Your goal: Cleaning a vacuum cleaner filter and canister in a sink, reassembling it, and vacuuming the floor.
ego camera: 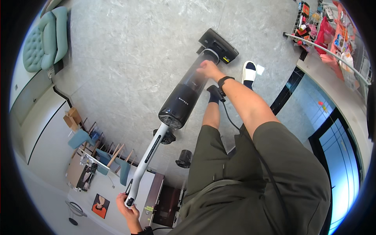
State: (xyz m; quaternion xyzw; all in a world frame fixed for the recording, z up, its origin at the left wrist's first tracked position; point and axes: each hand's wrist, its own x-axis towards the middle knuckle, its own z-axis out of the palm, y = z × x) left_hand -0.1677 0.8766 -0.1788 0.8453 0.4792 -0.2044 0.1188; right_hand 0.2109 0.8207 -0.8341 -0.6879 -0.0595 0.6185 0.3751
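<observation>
A Dreame upright floor cleaner [179, 94] slants across the middle of the view. Its dark floor head [218, 45] rests on the grey floor at the top. My left hand [127, 205] is closed around the end of its white handle [147, 160] at the lower left. My right hand [209, 70], fingers bent, is at the clear upper part of the body, just below the floor head; whether it grips is unclear. Each wrist has a black strap; a small black device [216, 91] with a cable hangs under the right wrist.
My white slipper [249, 72] stands right of the floor head, beside a white paper [260, 69]. A wire rack [326, 53] with packages is at the upper right. A black bin [184, 158] stands near my legs. Chairs [80, 138], a carton [72, 118] and a green sofa [44, 41] are leftward.
</observation>
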